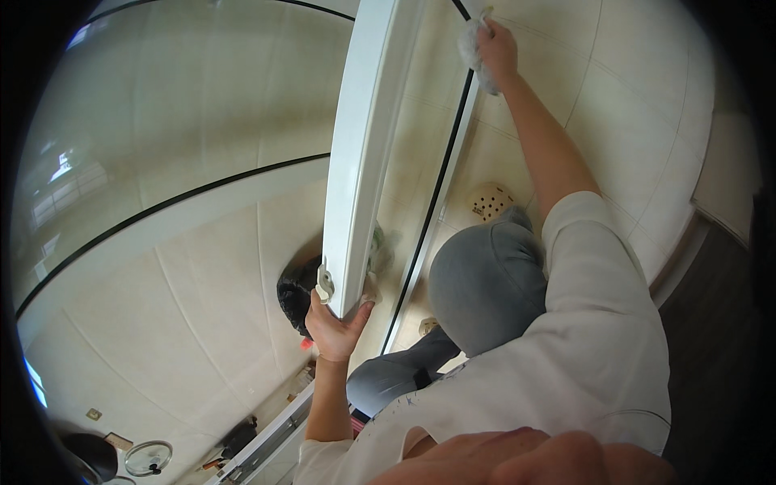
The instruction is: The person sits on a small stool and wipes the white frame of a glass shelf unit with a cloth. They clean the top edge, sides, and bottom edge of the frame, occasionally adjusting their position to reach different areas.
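Observation:
A white-framed glass door stands edge-on before me, its upright stile (357, 151) running up the middle of the view. My left hand (339, 327) grips the stile's near end, fingers on one side and thumb on the other, just below a pale latch (325, 285). My right hand (500, 51) is stretched far out and holds a crumpled whitish cloth (470, 45). That cloth lies against the door's rail (458, 127), over the black seal strip at the edge of the glass. The palm side of my right hand is hidden.
Behind the door, a black bag-lined bin (297, 291) is partly covered by the stile. Beige tiles (636, 79) floor the right side, with a perforated beige clog (491, 201) by my knee. At lower left are a glass pot lid (148, 458) and a black pan (91, 454).

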Demonstrator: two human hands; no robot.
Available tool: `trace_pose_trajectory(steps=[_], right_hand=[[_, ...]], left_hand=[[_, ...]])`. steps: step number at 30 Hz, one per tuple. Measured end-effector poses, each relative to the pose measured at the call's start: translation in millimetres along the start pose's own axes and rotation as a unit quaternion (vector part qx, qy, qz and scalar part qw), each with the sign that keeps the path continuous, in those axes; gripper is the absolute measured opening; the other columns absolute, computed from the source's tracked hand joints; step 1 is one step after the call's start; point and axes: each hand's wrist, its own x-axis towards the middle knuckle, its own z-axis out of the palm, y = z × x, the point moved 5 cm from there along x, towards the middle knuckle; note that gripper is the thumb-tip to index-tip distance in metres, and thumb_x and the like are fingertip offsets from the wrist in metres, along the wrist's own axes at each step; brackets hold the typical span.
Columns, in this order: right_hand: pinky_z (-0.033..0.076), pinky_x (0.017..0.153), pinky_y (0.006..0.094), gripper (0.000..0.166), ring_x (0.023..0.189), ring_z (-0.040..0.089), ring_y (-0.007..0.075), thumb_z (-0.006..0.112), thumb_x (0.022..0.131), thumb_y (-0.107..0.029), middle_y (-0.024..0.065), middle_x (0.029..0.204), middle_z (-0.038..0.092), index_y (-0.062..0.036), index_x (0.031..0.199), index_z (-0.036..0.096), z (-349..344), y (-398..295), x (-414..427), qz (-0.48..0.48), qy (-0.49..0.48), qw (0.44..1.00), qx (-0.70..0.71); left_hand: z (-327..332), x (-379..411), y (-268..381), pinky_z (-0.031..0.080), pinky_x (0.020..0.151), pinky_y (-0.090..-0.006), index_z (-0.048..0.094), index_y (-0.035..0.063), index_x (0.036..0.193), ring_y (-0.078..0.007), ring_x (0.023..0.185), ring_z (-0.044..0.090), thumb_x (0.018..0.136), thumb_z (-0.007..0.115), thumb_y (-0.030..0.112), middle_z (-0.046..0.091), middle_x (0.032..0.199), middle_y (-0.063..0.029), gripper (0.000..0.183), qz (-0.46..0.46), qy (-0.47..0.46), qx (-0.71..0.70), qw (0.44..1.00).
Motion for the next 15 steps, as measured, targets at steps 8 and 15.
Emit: trace_pose_trajectory(steps=[8, 15], right_hand=[[0.043, 0.054, 0.029, 0.052, 0.059, 0.054, 0.0125, 0.08, 0.075, -0.047, 0.0024, 0.071, 0.063, -0.0016, 0.098, 0.072, -13, -49, 22, 0.19, -0.103, 0.931, 0.294], [0.045, 0.057, 0.0292, 0.047, 0.064, 0.056, 0.0121, 0.083, 0.073, -0.04, 0.003, 0.079, 0.066, -0.0018, 0.099, 0.073, -14, -42, 27, 0.18, -0.109, 0.93, 0.303]], left_hand=[[-3, -5, 3, 0.054, 0.072, -0.04, 0.053, -0.0036, 0.115, -0.0388, 0.08, 0.068, 0.064, 0.089, 0.036, 0.069, 0.09, -0.0192, 0.074, -0.013, -0.008, -0.007, 1.0], [-1, -4, 2, 0.054, 0.072, -0.0396, 0.053, -0.0046, 0.115, -0.038, 0.08, 0.068, 0.064, 0.089, 0.036, 0.069, 0.091, -0.019, 0.075, -0.02, -0.015, -0.035, 0.999]])
